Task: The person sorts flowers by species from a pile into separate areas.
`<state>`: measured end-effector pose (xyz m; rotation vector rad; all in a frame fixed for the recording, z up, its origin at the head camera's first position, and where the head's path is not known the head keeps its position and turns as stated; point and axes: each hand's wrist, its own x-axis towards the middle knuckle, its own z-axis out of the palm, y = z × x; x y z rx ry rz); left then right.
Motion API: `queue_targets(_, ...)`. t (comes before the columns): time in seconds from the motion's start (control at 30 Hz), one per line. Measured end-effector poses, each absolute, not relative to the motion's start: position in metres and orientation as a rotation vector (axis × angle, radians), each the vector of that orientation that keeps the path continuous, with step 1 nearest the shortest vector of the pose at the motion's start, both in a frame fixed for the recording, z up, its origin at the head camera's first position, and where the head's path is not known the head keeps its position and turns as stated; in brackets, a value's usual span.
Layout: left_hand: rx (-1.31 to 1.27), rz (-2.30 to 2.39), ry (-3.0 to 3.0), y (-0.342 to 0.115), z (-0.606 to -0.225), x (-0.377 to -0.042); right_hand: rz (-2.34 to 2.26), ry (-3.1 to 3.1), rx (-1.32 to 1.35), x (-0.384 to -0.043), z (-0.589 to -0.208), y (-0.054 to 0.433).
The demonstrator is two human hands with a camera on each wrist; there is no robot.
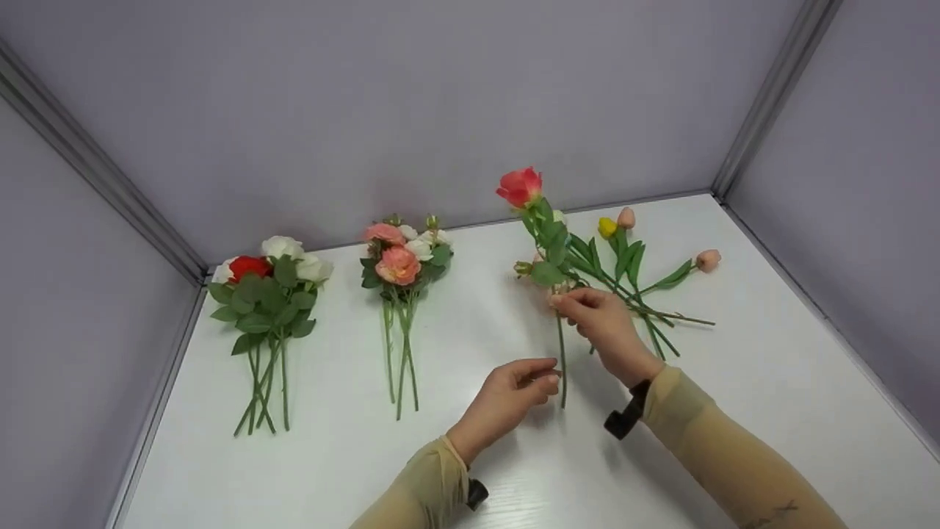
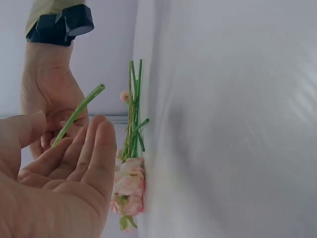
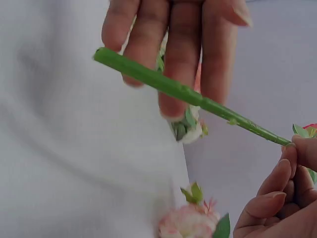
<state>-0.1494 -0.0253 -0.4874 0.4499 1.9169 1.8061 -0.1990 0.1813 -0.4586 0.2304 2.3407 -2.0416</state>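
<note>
My right hand (image 1: 606, 323) pinches the stem of a coral-red rose (image 1: 520, 187) between thumb and fingertips, just below its leaves. The rose is held up off the table, bloom toward the back wall. In the right wrist view the green stem (image 3: 173, 88) runs out of the pinch across the picture. Beside the stem's lower part is my left hand (image 1: 507, 397), with fingers extended and not curled round it. The left wrist view shows the left palm (image 2: 64, 193) turned up below the stem end; whether it touches the stem I cannot tell.
At the left lies a bunch of white and red roses (image 1: 272, 294). Pink and white flowers (image 1: 400, 264) lie in the middle. Yellow and pink tulips (image 1: 624, 253) with crossing stems lie on the right, near my right hand. Grey walls (image 1: 440, 110) enclose the white table (image 1: 330, 470).
</note>
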Motion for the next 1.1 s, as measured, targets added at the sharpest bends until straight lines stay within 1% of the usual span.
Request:
queue_targets(0.2,0.37,1.906,1.827,-0.045,-0.491,-0.147,-2.21,2.209,0.125,-0.193,-0.466,0.145)
queue_targets(0.43,0.28,1.93,1.882,-0.056,-0.491,-0.147,-2.29,2.094,0.076,-0.193,-0.468,0.126)
queue_targets(0.6,0.275,1.909,1.913,-0.06,-0.491,-0.146,-2.295,2.051,0.073,-0.193,-0.469,0.123)
queue_targets(0.93,0.352,1.847,1.959,-0.061,-0.495,-0.146,-2.367,1.79,0.007,-0.191,-0.47,0.131)
queue_targets(1.1,0.336,1.847,1.958,-0.061,-0.496,-0.146,-2.361,1.764,0.009,-0.192,-0.471,0.134)
